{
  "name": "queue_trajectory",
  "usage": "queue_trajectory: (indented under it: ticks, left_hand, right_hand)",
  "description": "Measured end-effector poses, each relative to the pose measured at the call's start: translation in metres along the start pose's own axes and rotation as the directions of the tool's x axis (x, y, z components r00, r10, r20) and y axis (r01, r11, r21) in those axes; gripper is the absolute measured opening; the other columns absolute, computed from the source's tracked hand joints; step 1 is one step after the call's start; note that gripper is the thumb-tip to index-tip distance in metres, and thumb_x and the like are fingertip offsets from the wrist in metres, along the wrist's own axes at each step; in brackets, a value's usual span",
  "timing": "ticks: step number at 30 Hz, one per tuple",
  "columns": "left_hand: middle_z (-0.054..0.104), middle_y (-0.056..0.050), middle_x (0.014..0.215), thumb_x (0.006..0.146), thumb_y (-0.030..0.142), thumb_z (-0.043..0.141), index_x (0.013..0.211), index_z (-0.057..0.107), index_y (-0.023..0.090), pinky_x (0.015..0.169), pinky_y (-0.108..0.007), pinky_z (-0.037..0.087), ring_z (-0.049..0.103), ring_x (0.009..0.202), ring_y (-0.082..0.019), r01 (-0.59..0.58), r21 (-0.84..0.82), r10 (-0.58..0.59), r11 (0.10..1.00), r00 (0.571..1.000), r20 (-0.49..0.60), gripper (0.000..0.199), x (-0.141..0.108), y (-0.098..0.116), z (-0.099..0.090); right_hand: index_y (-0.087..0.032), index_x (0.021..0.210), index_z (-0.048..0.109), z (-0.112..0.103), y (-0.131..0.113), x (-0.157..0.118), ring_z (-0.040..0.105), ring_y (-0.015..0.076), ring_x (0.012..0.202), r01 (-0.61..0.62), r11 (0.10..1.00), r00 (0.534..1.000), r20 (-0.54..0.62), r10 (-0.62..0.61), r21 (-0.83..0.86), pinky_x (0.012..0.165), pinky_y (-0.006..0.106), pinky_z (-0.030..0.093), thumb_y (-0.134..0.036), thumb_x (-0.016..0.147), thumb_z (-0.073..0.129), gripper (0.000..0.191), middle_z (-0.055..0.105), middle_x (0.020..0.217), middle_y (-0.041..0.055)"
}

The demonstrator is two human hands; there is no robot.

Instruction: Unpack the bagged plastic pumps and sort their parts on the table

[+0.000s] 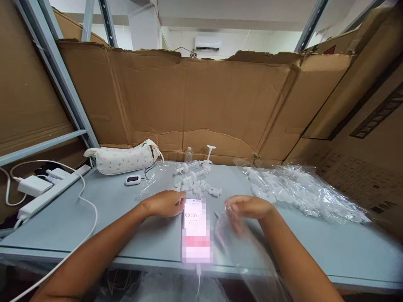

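My left hand (166,203) is closed, its fingers curled in by the upper left corner of a phone (197,230) that shows a running timer. Whatever those fingers may hold is hidden. To the right of the phone, my right hand (247,209) is partly blurred and grips a clear plastic bag (252,256), which hangs down over the table's front edge. Just beyond the phone lies a pile of small white plastic parts (197,188), with clear syringes (197,173) behind it. A white plunger (210,152) sticks up there.
A large clear bag of white parts (299,193) lies at the right. At the back left are a patterned pouch (126,159) and a small white device (132,180). A power strip (53,197) and white cable (91,205) run along the left. Cardboard (195,96) walls the back.
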State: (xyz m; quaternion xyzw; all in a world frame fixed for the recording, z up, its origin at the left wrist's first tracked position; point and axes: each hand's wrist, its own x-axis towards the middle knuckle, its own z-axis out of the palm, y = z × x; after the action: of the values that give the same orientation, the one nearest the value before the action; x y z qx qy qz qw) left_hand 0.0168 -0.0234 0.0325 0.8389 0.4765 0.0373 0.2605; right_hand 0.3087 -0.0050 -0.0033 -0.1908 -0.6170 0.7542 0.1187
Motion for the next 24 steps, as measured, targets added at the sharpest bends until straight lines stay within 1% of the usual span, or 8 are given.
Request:
queue_trajectory:
  ticks: [1,2,5,7,9,14,20,24]
  left_hand:
    - [0.064,0.002,0.066,0.081,0.026,0.043,0.080,0.052,0.021,0.053,-0.023,0.031,0.055,0.061,-0.015,-0.006,-0.039,0.007,0.999,1.000,0.009,0.010,0.001,-0.002,0.002]
    - [0.064,0.002,0.066,0.082,0.026,0.041,0.080,0.050,0.021,0.054,-0.023,0.032,0.055,0.061,-0.015,-0.014,-0.072,0.015,0.997,1.000,0.003,0.010,0.002,-0.005,0.004]
    - [0.063,0.003,0.067,0.083,0.027,0.040,0.079,0.048,0.021,0.056,-0.023,0.035,0.055,0.062,-0.014,-0.038,-0.122,0.028,0.992,0.996,-0.085,0.010,0.010,-0.012,0.011]
    - [0.061,0.003,0.067,0.082,0.027,0.041,0.077,0.048,0.021,0.056,-0.023,0.034,0.053,0.062,-0.014,-0.048,-0.128,0.027,0.991,0.986,-0.164,0.010,0.015,-0.017,0.017]
    - [0.058,0.002,0.066,0.082,0.025,0.042,0.077,0.048,0.020,0.055,-0.023,0.033,0.051,0.061,-0.014,-0.063,-0.129,0.031,0.990,0.971,-0.238,0.009,0.019,-0.021,0.022]
    - [0.056,0.002,0.069,0.082,0.025,0.044,0.079,0.050,0.019,0.057,-0.024,0.033,0.050,0.062,-0.014,-0.088,-0.126,0.035,0.988,0.929,-0.369,0.009,0.024,-0.022,0.029]
    - [0.058,0.001,0.072,0.084,0.025,0.044,0.081,0.051,0.019,0.059,-0.024,0.035,0.052,0.064,-0.014,-0.086,-0.119,0.027,0.989,0.904,-0.426,0.010,0.029,-0.021,0.031]
    - [0.057,0.002,0.069,0.085,0.025,0.043,0.079,0.050,0.019,0.057,-0.024,0.034,0.051,0.062,-0.014,-0.107,-0.104,0.049,0.989,0.891,-0.451,0.011,0.035,-0.025,0.035]
  right_hand:
    - [-0.015,0.070,0.055,0.001,0.002,0.003,0.068,0.0204,0.057,-0.057,0.998,0.997,0.046,0.058,-0.023,0.045,0.026,0.049,-0.050,0.079,0.062,0.037,0.067,0.061,0.0065]
    - [-0.014,0.072,0.056,0.000,0.003,0.008,0.068,0.0200,0.059,-0.103,0.994,0.993,0.055,0.105,-0.043,0.046,0.026,0.050,-0.049,0.080,0.061,0.037,0.068,0.064,0.0072]
    - [-0.013,0.074,0.057,-0.003,0.008,0.018,0.068,0.0174,0.061,-0.145,0.985,0.989,-0.033,0.143,-0.094,0.050,0.024,0.050,-0.044,0.084,0.058,0.032,0.069,0.067,0.0061]
    - [-0.014,0.073,0.058,-0.007,0.010,0.022,0.067,0.0164,0.063,-0.100,0.990,0.991,-0.099,0.090,-0.100,0.054,0.025,0.049,-0.042,0.085,0.057,0.030,0.068,0.066,0.0045]
    - [-0.014,0.071,0.058,-0.010,0.012,0.024,0.066,0.0159,0.062,-0.028,0.998,0.985,-0.174,0.019,-0.054,0.058,0.026,0.048,-0.039,0.084,0.060,0.029,0.066,0.065,0.0034]
    - [-0.016,0.065,0.054,-0.017,0.015,0.038,0.059,0.0128,0.057,0.152,0.985,0.930,-0.349,-0.113,0.087,0.060,0.026,0.044,-0.039,0.079,0.065,0.029,0.058,0.061,-0.0009]
    - [-0.020,0.060,0.046,-0.023,0.022,0.063,0.051,0.0109,0.058,0.294,0.934,0.882,-0.435,-0.182,0.205,0.058,0.025,0.041,-0.041,0.077,0.063,0.031,0.051,0.061,-0.0030]
    - [-0.020,0.060,0.045,-0.020,0.023,0.071,0.049,0.0114,0.060,0.336,0.905,0.879,-0.432,-0.202,0.262,0.061,0.025,0.041,-0.038,0.078,0.059,0.030,0.048,0.061,-0.0028]
